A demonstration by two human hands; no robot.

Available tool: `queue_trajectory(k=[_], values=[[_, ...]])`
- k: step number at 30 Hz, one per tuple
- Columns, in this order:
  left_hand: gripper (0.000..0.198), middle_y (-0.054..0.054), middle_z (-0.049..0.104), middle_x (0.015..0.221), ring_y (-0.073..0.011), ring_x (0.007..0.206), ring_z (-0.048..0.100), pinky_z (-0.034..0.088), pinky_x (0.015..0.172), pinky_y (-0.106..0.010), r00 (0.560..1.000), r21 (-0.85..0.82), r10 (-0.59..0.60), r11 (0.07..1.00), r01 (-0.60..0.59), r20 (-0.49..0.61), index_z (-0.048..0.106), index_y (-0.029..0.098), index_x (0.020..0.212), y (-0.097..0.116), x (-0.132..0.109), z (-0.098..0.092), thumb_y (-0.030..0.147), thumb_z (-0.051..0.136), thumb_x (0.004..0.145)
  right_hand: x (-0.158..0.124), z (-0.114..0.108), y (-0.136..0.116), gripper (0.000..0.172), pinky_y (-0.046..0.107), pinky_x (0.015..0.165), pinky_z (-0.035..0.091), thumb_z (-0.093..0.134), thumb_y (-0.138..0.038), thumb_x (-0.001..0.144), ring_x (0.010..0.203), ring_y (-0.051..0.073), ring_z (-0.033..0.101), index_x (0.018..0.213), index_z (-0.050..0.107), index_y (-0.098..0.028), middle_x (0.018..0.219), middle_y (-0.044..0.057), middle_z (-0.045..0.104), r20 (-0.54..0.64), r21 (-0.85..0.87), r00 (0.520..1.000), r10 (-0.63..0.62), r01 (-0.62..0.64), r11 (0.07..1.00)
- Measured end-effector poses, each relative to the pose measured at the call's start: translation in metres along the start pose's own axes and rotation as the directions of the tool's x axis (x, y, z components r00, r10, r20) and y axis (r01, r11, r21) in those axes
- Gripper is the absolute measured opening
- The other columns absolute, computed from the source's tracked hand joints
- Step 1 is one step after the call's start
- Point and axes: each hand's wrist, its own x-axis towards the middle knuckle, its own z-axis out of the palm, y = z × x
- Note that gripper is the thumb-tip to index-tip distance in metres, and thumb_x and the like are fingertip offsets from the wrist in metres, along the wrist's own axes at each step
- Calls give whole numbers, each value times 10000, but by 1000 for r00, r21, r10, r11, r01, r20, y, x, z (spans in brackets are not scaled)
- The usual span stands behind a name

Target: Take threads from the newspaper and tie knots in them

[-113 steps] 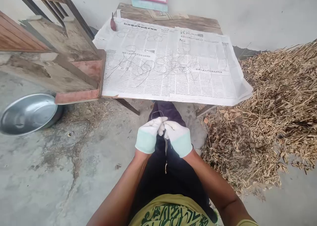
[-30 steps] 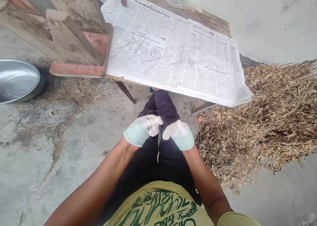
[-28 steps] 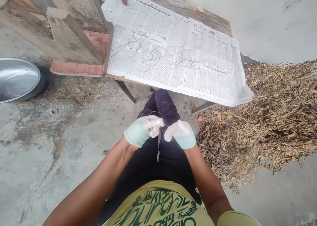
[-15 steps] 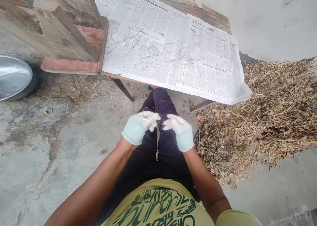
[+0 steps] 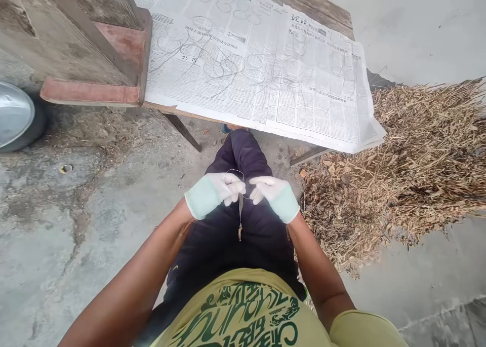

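Both hands wear white gloves with pale green cuffs and meet above my dark trousers. My left hand (image 5: 224,187) is closed in a pinch on a thin wire (image 5: 238,171), whose loop curves up above the fingers. Facing it, my right hand (image 5: 269,190) has thumb and fingers closed on the same wire, a short stretch of which runs between the two hands. Past my knees, several bent wire loops (image 5: 224,66) lie on newspaper (image 5: 261,104) spread over a wooden table. A narrow strip with a brown tip (image 5: 240,231) hangs below my left fingers; what it is I cannot make out.
An upturned wooden stool (image 5: 91,94) with reddish paint rests at the table's left end. A metal basin (image 5: 15,116) stands on the concrete floor at far left. Dry plant stalks (image 5: 410,180) are heaped to the right, beside the table leg (image 5: 309,157).
The view has shifted, so table and stool sit slightly higher and further left. My hands stay close together on the wire, and its loop has turned slightly to the right.
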Motion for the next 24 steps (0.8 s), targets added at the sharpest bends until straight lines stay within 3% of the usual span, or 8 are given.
queue_trajectory(k=[2,5,9,15,19,24], values=[[357,-46,647,547,-136,466,545,418,496,-251,1000,-18,4,1000,-5,-6,762,162,734,-1,2,0,516,774,773,-1,2,1,278,280,640,585,622,-335,870,575,145,697,1015,757,-139,707,37,753,-77,13,997,-16,17,1000],[545,-84,710,684,-159,556,609,473,584,-281,994,-139,15,990,-30,-105,787,138,872,-4,2,5,670,722,777,-1,8,5,274,274,642,584,594,-321,890,598,149,707,1021,750,-138,734,46,761,-211,34,977,-24,32,999],[657,-108,753,868,-165,657,636,497,668,-294,976,-241,-10,970,-44,-215,785,137,1038,-13,-3,14,735,669,792,1,12,6,255,267,641,586,573,-302,911,603,148,712,1014,745,-145,738,46,761,-283,38,959,-32,44,998],[547,-97,773,1006,-138,698,630,510,732,-280,953,-335,-25,939,-81,-301,773,171,1108,-31,-6,27,617,754,792,4,13,7,233,265,641,591,568,-271,913,603,147,717,1000,745,-147,730,46,760,-288,35,958,9,1,999],[431,-64,764,847,-129,652,604,486,705,-270,947,-371,5,919,-131,-320,781,164,1070,-32,-5,30,520,763,828,3,16,10,238,252,619,587,566,-266,908,596,143,717,995,746,-137,733,47,757,-254,39,967,7,3,999],[393,-55,743,794,-113,578,566,421,578,-257,964,-425,-39,902,-79,-262,790,152,975,-27,-5,28,496,801,785,3,17,12,212,240,625,587,574,-247,884,602,137,712,946,743,-136,707,36,746,-233,32,972,4,4,999]])
